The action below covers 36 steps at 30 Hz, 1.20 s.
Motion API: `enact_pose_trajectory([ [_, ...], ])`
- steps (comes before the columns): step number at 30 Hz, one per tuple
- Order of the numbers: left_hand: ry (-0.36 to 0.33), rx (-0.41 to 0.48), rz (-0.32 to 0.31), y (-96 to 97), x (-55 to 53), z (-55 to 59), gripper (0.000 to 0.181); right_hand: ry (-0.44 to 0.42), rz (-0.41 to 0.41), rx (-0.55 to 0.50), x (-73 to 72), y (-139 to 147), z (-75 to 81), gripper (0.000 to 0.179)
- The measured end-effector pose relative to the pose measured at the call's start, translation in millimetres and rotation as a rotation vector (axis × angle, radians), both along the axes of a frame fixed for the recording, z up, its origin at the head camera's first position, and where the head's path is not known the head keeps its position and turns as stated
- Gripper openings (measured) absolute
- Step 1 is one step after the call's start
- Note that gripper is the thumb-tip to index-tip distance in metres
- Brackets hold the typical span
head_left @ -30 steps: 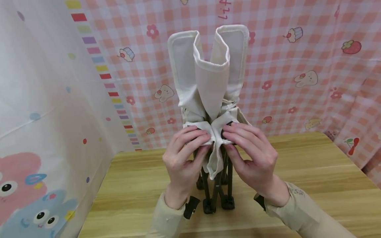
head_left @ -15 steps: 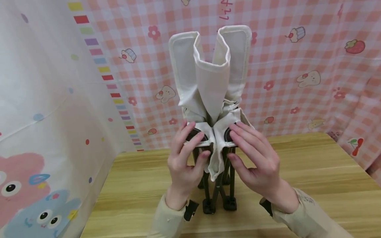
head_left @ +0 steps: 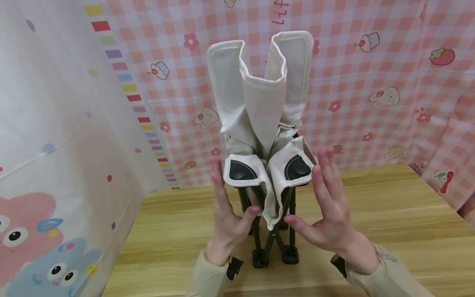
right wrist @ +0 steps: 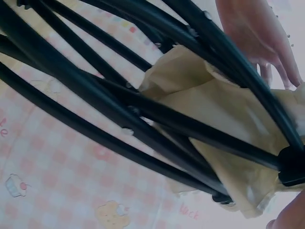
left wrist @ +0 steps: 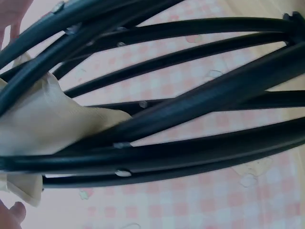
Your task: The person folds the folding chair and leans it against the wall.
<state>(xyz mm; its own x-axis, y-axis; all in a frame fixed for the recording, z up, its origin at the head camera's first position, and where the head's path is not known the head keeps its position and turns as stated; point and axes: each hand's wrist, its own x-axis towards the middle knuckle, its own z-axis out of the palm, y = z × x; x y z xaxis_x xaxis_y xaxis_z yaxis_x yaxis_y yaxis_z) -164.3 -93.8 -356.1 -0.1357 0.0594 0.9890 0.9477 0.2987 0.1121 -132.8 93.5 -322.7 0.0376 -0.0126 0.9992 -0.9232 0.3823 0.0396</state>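
Observation:
A small folding camp chair (head_left: 264, 103) stands upright and mostly folded, its cream fabric bunched in the middle and its back panel raised. Black corner patches mark the two front seat corners. Dark tube legs (left wrist: 190, 100) cross beneath the fabric and end in black feet. To the left of the front left corner is my left hand (head_left: 228, 206), fingers straight and thumb spread toward the legs. My right hand (head_left: 332, 206) is held beside the front right corner, fingers extended, its fingertips close to the fabric edge; whether they touch it, I cannot tell. Neither hand grips anything.
The chair stands on a wood-grain table (head_left: 167, 239). Behind it hangs a pink checked curtain (head_left: 356, 82), and a white printed curtain (head_left: 67, 123) hangs at the left. Black straps sit at both wrists.
Both hands have let go of the front seat corners and drawn apart to either side, their fingers straightening. The black corner patches are now uncovered, and the seat corners have spread slightly.

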Motion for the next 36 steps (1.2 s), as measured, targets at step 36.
enact_pose_trajectory([
  [36,-0.295,-0.258,0.189,-73.1,36.1,-97.8,0.048,-0.392,-0.157,0.307,13.1,80,-120.1,0.055],
])
